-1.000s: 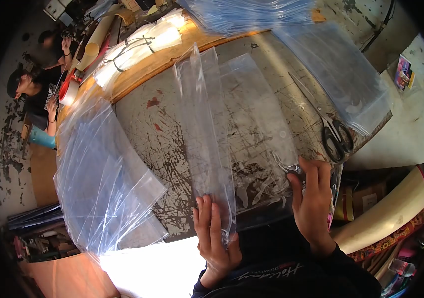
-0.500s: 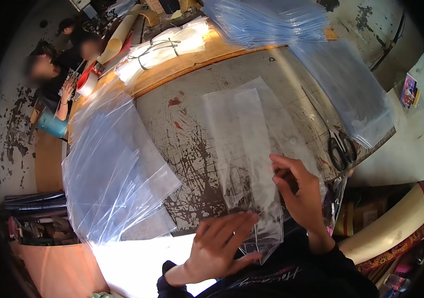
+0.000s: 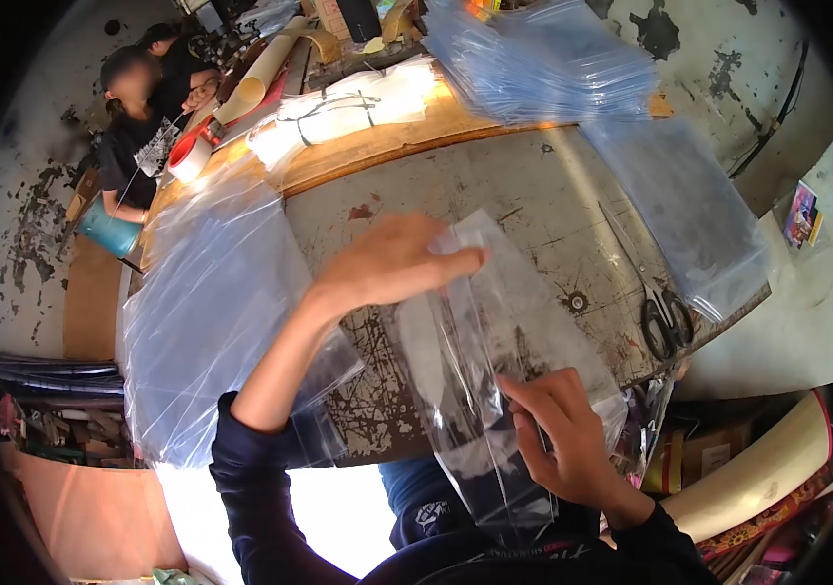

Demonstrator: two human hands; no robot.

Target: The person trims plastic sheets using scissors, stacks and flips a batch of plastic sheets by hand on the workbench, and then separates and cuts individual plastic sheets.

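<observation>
A clear plastic sheet (image 3: 465, 390) lies folded lengthwise on the scratched grey board (image 3: 377, 185), its near end hanging over the edge toward my body. My left hand (image 3: 392, 261) reaches over its far end, thumb stretched out to the right; what its fingers touch underneath is hidden. Near the middle of the sheet, my right hand (image 3: 558, 429) pinches the plastic edge between thumb and index finger. Black-handled scissors (image 3: 665, 317) rest to the right on the board. On the left, a fanned pile of clear sheets (image 3: 216, 322) lies beside my left forearm.
Another stack of clear sheets (image 3: 684, 210) lies at the right, and a thick bluish stack (image 3: 548, 63) at the back. A tied white bundle (image 3: 338, 112) and a red tape roll (image 3: 189, 156) sit on the wooden edge. Two people are at the far left.
My left hand has moved from the sheet's near end to its far end. The sheet's fold has shifted, and its near end now hangs lower. My right hand has moved slightly nearer my body.
</observation>
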